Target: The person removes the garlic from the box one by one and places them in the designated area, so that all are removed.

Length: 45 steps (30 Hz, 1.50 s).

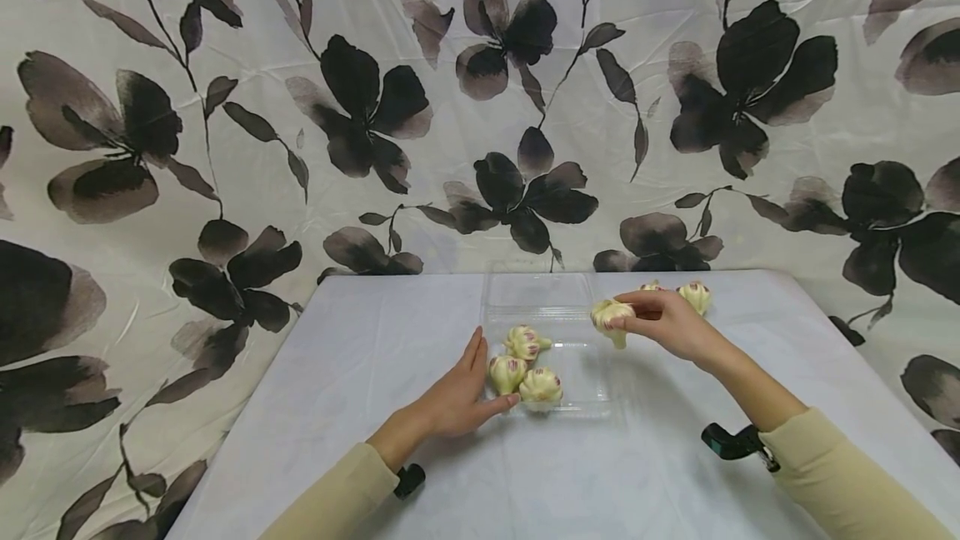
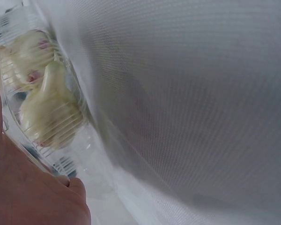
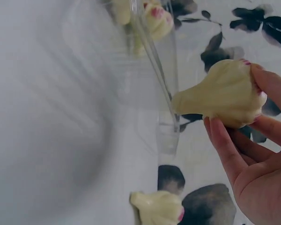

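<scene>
A clear plastic clamshell container [image 1: 588,382] lies with its lid [image 1: 536,290] folded back on the table. Three garlic bulbs [image 1: 542,386] sit in its left half, pale with purple streaks. My left hand [image 1: 456,394] rests at the container's left front corner, fingers straight along the side and thumb along the front edge. The ribbed wall and bulbs behind it show in the left wrist view. With fingertips and thumb, my right hand [image 1: 671,323] pinches another garlic bulb [image 3: 225,96] above the container's right rear part, its stem pointing down in the head view.
Behind my right hand, a garlic bulb [image 1: 696,297] lies near the table's far edge, with another bulb [image 1: 651,285] partly hidden by the hand. A white cloth [image 1: 360,340] covers the table. A floral curtain [image 1: 420,123] hangs behind it.
</scene>
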Available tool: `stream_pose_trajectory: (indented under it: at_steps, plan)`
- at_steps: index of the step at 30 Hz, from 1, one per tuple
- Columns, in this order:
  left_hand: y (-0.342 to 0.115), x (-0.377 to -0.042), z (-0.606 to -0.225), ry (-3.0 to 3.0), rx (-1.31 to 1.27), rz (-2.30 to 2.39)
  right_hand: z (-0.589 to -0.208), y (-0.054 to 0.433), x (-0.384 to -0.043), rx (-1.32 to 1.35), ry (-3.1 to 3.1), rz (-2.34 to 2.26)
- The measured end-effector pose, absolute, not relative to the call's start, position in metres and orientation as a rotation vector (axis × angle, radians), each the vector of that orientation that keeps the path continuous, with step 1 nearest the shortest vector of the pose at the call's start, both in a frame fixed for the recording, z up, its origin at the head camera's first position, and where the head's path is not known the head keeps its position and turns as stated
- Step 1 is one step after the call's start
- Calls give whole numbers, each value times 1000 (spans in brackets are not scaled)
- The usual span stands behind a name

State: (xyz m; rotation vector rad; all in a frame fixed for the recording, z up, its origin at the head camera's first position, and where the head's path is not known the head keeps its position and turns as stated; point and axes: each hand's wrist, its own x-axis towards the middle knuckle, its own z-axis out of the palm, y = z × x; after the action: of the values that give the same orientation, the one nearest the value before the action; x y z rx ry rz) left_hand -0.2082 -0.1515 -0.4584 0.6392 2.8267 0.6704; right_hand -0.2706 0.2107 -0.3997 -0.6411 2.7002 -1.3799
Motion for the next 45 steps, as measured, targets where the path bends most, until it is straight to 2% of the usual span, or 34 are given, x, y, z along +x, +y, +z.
stream_pose_trajectory:
  at_steps: [23,45]
  plan:
    - [-151,-209,-459,2832,624,661,-394,287,-275,-325,2783,-1343]
    - [-149,-208,-457,2836,621,669,-417,351,-297,47,2695,-1575]
